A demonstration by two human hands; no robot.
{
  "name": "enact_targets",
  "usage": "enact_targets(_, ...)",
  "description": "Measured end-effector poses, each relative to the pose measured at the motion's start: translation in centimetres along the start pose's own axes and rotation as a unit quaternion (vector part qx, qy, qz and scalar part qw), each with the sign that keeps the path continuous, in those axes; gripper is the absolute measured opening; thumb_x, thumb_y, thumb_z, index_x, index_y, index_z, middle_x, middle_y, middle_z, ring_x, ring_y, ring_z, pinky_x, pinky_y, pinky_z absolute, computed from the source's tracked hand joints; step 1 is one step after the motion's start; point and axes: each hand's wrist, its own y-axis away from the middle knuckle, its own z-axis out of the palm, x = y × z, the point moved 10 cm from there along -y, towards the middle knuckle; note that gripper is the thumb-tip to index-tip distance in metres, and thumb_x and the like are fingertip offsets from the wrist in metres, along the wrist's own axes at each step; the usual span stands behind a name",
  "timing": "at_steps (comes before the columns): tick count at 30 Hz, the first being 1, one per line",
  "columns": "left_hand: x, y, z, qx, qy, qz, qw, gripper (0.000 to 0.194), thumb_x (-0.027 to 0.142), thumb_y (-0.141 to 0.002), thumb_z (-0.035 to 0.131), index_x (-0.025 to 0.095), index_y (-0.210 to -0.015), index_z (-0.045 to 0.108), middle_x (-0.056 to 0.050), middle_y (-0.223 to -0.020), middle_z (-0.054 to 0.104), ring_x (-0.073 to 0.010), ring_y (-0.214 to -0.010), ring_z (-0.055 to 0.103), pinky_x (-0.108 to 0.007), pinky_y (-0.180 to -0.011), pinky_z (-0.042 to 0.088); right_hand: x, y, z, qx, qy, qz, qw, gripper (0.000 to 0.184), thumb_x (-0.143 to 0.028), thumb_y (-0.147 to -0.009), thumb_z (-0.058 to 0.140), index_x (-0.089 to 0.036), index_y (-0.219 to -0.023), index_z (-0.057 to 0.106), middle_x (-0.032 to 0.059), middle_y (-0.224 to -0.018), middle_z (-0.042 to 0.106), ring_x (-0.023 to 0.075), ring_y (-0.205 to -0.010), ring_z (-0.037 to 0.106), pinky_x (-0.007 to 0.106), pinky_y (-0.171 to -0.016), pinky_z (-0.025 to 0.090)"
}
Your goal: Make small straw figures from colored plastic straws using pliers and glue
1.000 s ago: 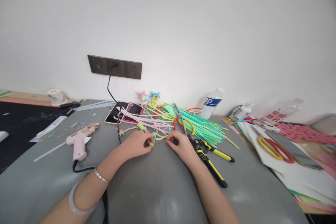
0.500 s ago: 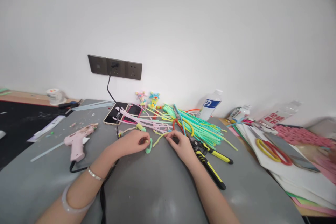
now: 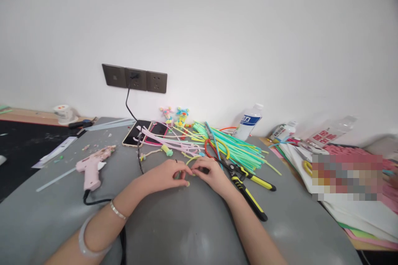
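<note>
My left hand [image 3: 171, 174] reaches toward the right, its index finger stretched out and its thumb apart below. Its fingertips come close to my right hand's. A bit of green shows behind its fingers, mostly hidden. My right hand [image 3: 213, 174] is closed in a pinch on a thin yellow-green pipe cleaner [image 3: 190, 160], which curves up and left of the fingers. Just beyond my left hand lies a small yellow and green piece of coiled pipe cleaner [image 3: 167, 150]. Black-and-yellow pliers [image 3: 248, 194] lie beside my right wrist, with red-and-yellow-handled scissors [image 3: 228, 149] behind them.
A pink glue gun [image 3: 91, 169] with a black cord lies left. Green pipe cleaners [image 3: 239, 149] and lilac ones [image 3: 168, 140] spread behind my hands. Two small figures [image 3: 182, 116], phones [image 3: 137, 133] and a bottle [image 3: 248, 122] stand or lie near the wall. Paper sheets [image 3: 351, 215] are stacked right.
My left hand has moved right, to my right hand's fingertips, and its pinch on the green curled piece has loosened. The free end of the yellow-green pipe cleaner has shifted upward.
</note>
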Motion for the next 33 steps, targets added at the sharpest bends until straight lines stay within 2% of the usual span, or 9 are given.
enact_targets(3,-1.1,0.1,-1.9,0.079,-0.013,-0.047,0.996,0.015,0.033,-0.085,0.059,0.020,-0.090,0.064,0.002,-0.072,0.060,-0.0131,-0.063,0.050,-0.023,-0.059,0.034,0.0,0.0,-0.9,0.047,0.070,-0.017,0.996,0.015,-0.020,-0.091,0.060,-0.024,-0.093,0.074,0.0056,-0.095,0.071,0.0213,-0.092,0.062,0.038,-0.085,0.042)
enact_targets(6,-1.6,0.5,-3.1,0.122,-0.086,-0.078,0.986,0.023,0.041,-0.081,0.063,0.019,-0.075,0.055,0.002,-0.068,0.057,-0.0143,-0.063,0.048,-0.025,-0.060,0.031,-0.2,0.0,-0.4,0.044,0.115,-0.037,0.992,0.022,-0.015,-0.092,0.057,-0.028,-0.101,0.072,0.0054,-0.106,0.071,0.0234,-0.105,0.059,0.041,-0.091,0.037)
enact_targets(10,-1.6,0.5,-1.9,0.079,-0.144,-0.075,0.984,0.024,0.037,-0.075,0.068,0.021,-0.082,0.051,0.001,-0.077,0.058,-0.0169,-0.069,0.050,-0.026,-0.062,0.031,0.6,-0.3,0.1,0.036,0.161,-0.004,0.986,0.019,-0.011,-0.088,0.059,-0.025,-0.093,0.071,0.0045,-0.099,0.072,0.0237,-0.101,0.060,0.038,-0.086,0.033)
enact_targets(14,-1.6,0.5,-1.0,0.057,-0.128,-0.053,0.989,0.013,0.016,-0.078,0.054,0.021,-0.087,0.048,0.000,-0.084,0.057,-0.0168,-0.076,0.052,-0.026,-0.066,0.036,1.8,-0.2,-1.1,0.077,0.205,0.064,0.974,0.019,-0.011,-0.087,0.054,-0.023,-0.087,0.069,0.0039,-0.089,0.070,0.0221,-0.090,0.059,0.035,-0.081,0.030)
enact_targets(17,-1.9,0.5,-0.9,0.055,-0.122,-0.044,0.990,0.022,0.005,-0.074,0.046,0.021,-0.089,0.046,0.000,-0.086,0.056,-0.0157,-0.077,0.052,-0.025,-0.068,0.037,2.5,0.2,-2.3,0.117,0.235,0.098,0.960,0.020,-0.011,-0.086,0.051,-0.023,-0.088,0.067,0.0021,-0.084,0.068,0.0213,-0.087,0.058,0.034,-0.079,0.029)
enact_targets(23,-1.6,0.5,-0.9,0.052,-0.119,-0.021,0.991,0.027,0.003,-0.072,0.047,0.021,-0.093,0.049,0.000,-0.086,0.060,-0.0174,-0.085,0.054,-0.026,-0.073,0.040,2.8,0.6,-3.1,0.156,0.234,0.110,0.953,0.016,-0.015,-0.085,0.049,-0.022,-0.087,0.064,0.0028,-0.086,0.067,0.0220,-0.087,0.059,0.034,-0.080,0.030)
enact_targets(29,-1.2,0.3,-1.3,0.071,-0.096,-0.027,0.992,0.012,0.012,-0.082,0.050,0.020,-0.090,0.055,-0.002,-0.088,0.062,-0.0176,-0.087,0.057,-0.028,-0.077,0.043,-0.4,1.0,-4.6,0.228,0.181,0.019,0.956,0.014,-0.026,-0.093,0.051,-0.021,-0.085,0.062,0.0039,-0.090,0.067,0.0212,-0.090,0.060,0.035,-0.083,0.034)
enact_targets(31,-1.2,0.2,-1.3,0.079,-0.095,-0.030,0.992,0.008,0.015,-0.084,0.051,0.019,-0.089,0.056,-0.002,-0.088,0.062,-0.0180,-0.086,0.058,-0.029,-0.078,0.044,-2.6,0.8,-4.8,0.248,0.175,-0.028,0.952,0.015,-0.024,-0.094,0.050,-0.021,-0.085,0.061,0.0039,-0.088,0.067,0.0207,-0.088,0.059,0.036,-0.083,0.034)
enact_targets(33,-1.3,0.0,-1.0,0.078,-0.101,-0.030,0.991,0.006,0.017,-0.084,0.052,0.019,-0.088,0.057,-0.003,-0.087,0.063,-0.0187,-0.085,0.058,-0.029,-0.078,0.045,-5.7,-0.1,-3.8,0.241,0.163,-0.082,0.953,0.015,-0.021,-0.095,0.050,-0.021,-0.087,0.062,0.0042,-0.087,0.067,0.0205,-0.087,0.059,0.036,-0.083,0.035)
